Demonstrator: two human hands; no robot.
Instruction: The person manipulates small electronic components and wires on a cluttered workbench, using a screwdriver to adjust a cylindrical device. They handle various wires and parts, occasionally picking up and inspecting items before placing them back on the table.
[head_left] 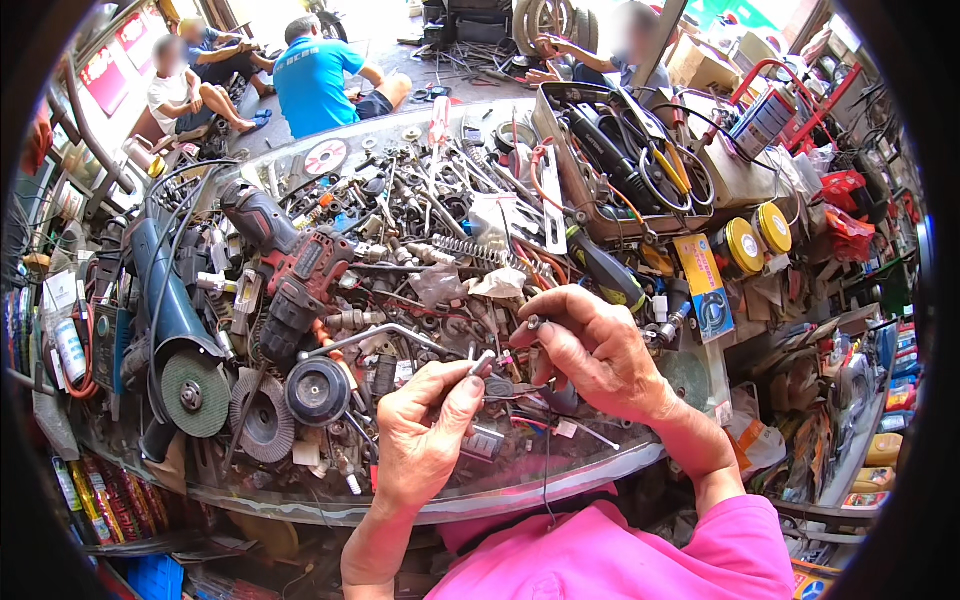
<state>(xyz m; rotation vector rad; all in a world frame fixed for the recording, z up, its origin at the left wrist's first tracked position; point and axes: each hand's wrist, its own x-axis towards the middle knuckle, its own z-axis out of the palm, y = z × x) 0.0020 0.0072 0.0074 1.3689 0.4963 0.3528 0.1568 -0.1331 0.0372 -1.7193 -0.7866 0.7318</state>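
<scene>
Above the near part of a crowded glass-topped table, my left hand (428, 425) pinches a small light-metal piece (484, 363), like a short bolt or pin, between thumb and forefinger. Just to the right and slightly farther off, my right hand (605, 352) holds a small dark round metal piece (535, 322) in its fingertips. The two pieces are apart, and their exact kinds are too small to tell. Beneath my hands lie loose metal parts, among them a bent metal rod (385, 332) and a black round disc (317, 391).
At the left lie an angle grinder (165, 270), a red and black cordless drill (300, 262) and a flap disc (263, 405). A tool case (590, 200) with pliers stands at the back right, near yellow-lidded tins (742, 246). Several people sit beyond the table, one in blue (312, 80).
</scene>
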